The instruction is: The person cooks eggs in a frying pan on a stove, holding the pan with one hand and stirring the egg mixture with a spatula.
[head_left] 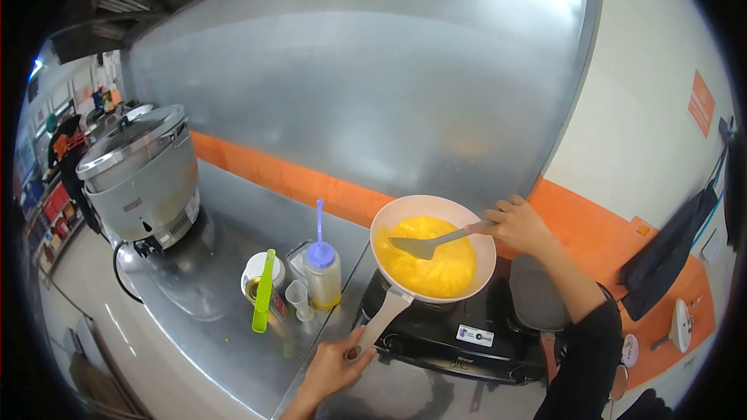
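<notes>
A light-coloured frying pan (484, 264) sits on the left burner of a black gas stove (443, 346). Bright yellow egg (436, 274), partly set in soft folds, covers its bottom. My left hand (334, 365) is closed round the end of the pan's handle (383, 319). From the right, my right hand (517, 227) grips a grey spatula (424, 247), whose blade lies in the egg near the pan's middle.
Left of the stove stand a squeeze bottle (323, 276) with a purple top, a small clear cup (298, 299), and a can (268, 299) with a green spoon (264, 292) across it. A large rice cooker (144, 179) is farther left. A grey grill pan (537, 295) occupies the right burner.
</notes>
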The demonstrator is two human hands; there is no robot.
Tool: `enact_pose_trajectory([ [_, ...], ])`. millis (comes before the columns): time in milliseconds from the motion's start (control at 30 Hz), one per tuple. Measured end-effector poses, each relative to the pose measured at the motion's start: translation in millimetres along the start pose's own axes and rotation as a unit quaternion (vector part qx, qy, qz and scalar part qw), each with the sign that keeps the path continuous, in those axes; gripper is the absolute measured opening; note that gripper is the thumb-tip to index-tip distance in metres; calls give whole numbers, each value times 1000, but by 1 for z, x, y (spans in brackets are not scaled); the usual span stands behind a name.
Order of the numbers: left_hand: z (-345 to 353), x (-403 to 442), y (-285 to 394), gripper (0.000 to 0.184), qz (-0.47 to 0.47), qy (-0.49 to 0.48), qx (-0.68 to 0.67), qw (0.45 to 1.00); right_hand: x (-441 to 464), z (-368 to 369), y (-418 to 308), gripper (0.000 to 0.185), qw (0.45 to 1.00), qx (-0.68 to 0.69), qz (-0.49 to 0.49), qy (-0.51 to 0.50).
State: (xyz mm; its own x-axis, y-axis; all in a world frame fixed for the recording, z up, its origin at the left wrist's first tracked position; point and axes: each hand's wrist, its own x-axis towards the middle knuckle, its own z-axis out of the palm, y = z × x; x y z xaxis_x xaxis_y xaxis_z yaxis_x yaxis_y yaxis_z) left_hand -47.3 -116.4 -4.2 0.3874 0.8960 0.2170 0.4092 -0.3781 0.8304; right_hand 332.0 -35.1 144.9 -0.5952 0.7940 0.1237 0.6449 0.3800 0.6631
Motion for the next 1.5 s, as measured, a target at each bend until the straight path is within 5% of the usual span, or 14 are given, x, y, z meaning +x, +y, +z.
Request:
enact_pose_trajectory([
  [233,-1,1,5,54,-64,-4,-12,998,-37,-123,-5,27,961,103,178,-183],
  [467,5,22,13,62,-72,-88,51,992,-42,-151,-42,22,948,198,161,-193],
  [567,10,25,-2,62,8,-83,55,995,-27,-133,-68,24,906,338,145,-208],
  [700,6,25,1,59,4,-102,77,992,-1,-77,-113,22,878,410,182,-168],
  [900,6,27,3,60,-15,-126,80,989,31,17,-136,18,840,414,345,-65],
  [1000,2,25,2,64,-3,-123,102,987,13,43,-102,21,844,411,346,-10],
  [1100,-2,26,-5,67,-13,-145,36,989,-8,-8,-73,20,830,403,384,-20],
  [1167,-7,18,-7,65,-184,-192,-279,923,-24,-42,-59,19,847,377,373,-32],
  [1233,-5,8,-30,64,-165,-147,-354,909,-39,-87,-53,18,855,360,372,-16],
  [1300,-7,-6,-52,60,-115,-34,-237,964,-44,-130,-40,18,861,342,358,-116],
  [1433,-2,-57,-93,52,-137,-18,-206,969,-46,-160,-33,19,885,305,306,-175],
  [1500,-5,-90,-93,44,-151,5,6,989,-35,-169,-38,18,878,297,283,-245],
])
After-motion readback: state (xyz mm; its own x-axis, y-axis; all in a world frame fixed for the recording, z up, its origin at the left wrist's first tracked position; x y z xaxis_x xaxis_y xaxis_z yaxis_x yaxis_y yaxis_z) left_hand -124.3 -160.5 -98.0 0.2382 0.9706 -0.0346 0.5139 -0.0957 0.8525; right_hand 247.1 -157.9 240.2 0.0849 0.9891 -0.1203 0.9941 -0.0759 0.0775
